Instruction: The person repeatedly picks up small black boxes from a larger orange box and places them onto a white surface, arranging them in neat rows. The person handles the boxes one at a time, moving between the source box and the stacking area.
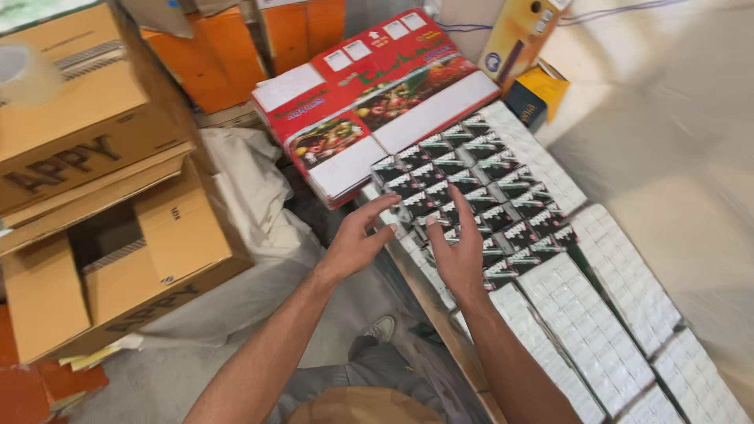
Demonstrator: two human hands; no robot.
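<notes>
Closest to me, my grey trousers (377,369) and one shoe (383,327) show above the pale floor. My left hand (355,243) is spread, fingers loose and apart, holding nothing; it hovers at the near edge of the table (428,302), just beside the block of small dark boxes (471,188). My right hand (459,251) is also spread, palm down, its fingertips over the nearest dark boxes; the blur makes it hard to say whether they press on the boxes or only hover.

The dark boxes stand packed in tight rows in the middle of the table. To their right and toward me lie bundles of small white boxes (585,330), laid side by side.

To my left sit open brown cartons (118,259), with a crumpled white cloth (251,188) between them and the table. Beyond the dark boxes lies a stack of flat red cartons (369,86) with pictures of fruit. Farther off stand orange cartons (228,47) and a yellow box (522,35).
</notes>
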